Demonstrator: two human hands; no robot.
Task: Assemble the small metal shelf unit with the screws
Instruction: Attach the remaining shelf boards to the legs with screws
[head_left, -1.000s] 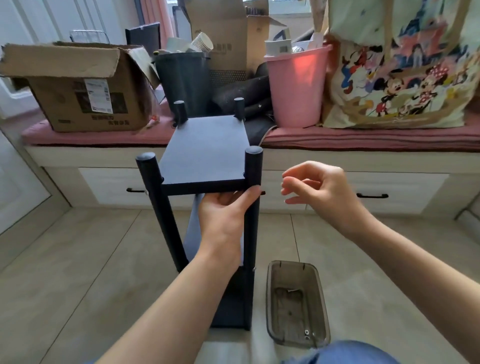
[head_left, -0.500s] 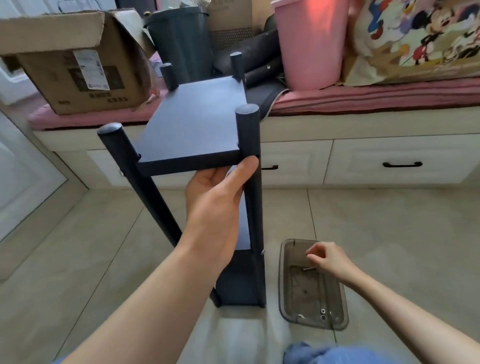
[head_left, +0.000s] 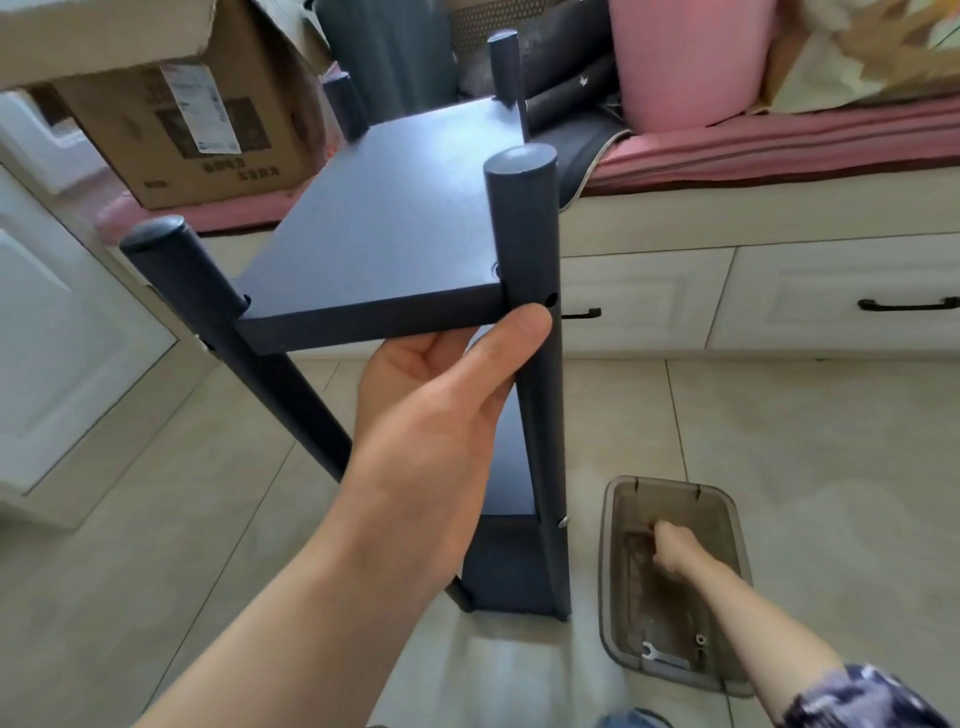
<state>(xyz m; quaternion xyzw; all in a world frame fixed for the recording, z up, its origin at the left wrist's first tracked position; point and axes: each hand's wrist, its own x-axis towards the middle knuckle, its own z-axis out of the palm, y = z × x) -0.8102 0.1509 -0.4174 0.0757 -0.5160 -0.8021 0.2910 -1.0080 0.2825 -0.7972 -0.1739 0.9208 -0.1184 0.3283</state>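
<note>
head view, nearest you: your right hand (head_left: 670, 553) is down in the smoky plastic tray (head_left: 618, 582) on the floor just right of the shelf unit (head_left: 395, 249), with its fingers curled in toward the tray bottom; whether they already pinch a screw you cannot tell from here. at the tray's near end lie a small flat wrench (head_left: 655, 653) and what looks like a loose screw (head_left: 701, 639), well apart from that hand, so if the spot under your fingers gives you nothing, go there. take one screw only and bring it up head outward so it is ready to start. next up, your left hand (head_left: 441, 415) cups the top shelf panel (head_left: 395, 234) from below, fingers tucked under its front edge and thumb lying along that edge, tip against the front right post (head_left: 524, 244). keep that support level: just above your thumb tip the post shows an open hole (head_left: 550, 300), and the panel edge must sit square behind it for the thread to catch. start the screw by hand, straight in, and leave the wrench for last. lower on the same post a screw head (head_left: 563, 522) already shows at the lower shelf. farther off, the window seat cushion (head_left: 779, 150) carries a cardboard box (head_left: 208, 130) and a pink bin (head_left: 691, 57).
</note>
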